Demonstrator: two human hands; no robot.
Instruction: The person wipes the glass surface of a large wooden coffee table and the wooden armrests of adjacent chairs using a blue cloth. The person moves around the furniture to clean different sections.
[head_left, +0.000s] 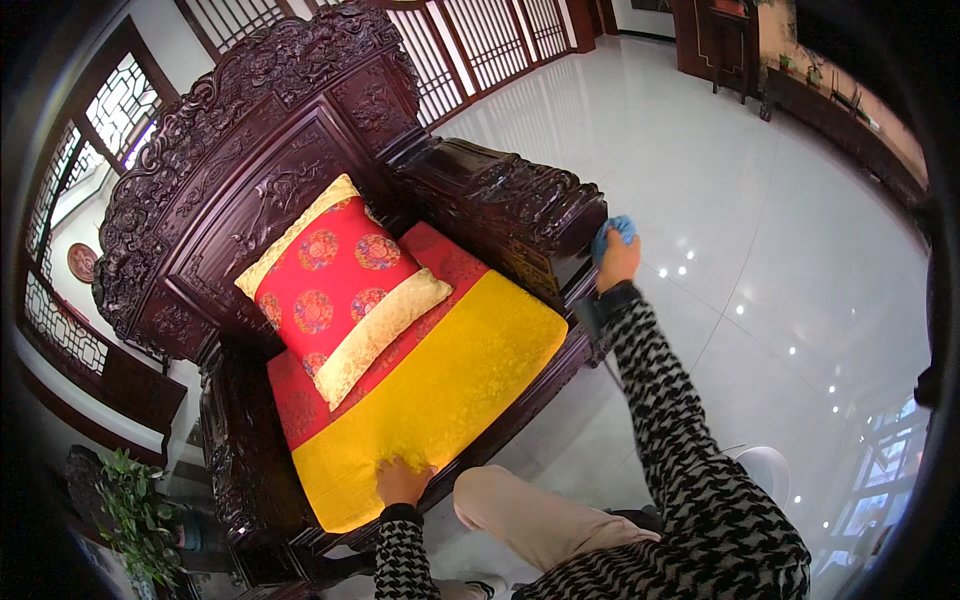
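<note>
A bunched blue cloth (616, 225) is gripped in my right hand (621, 259), at the front end of the chair's carved dark wood armrest (510, 184). My left hand (403, 481) rests on the front edge of the yellow part of the seat cushion (442, 375), with nothing visible in it. Behind the yellow part, the cushion is red. A red pillow with gold bands and round patterns (341, 289) leans against the carved backrest (255, 180) of the wide wooden armchair.
A leafy potted plant (139, 510) stands beyond the other armrest (232, 442). On the glossy tiled floor (712, 247) near my right elbow is a round whitish object (769, 472), partly hidden by my sleeve. A long low cabinet (832, 120) lines the far wall.
</note>
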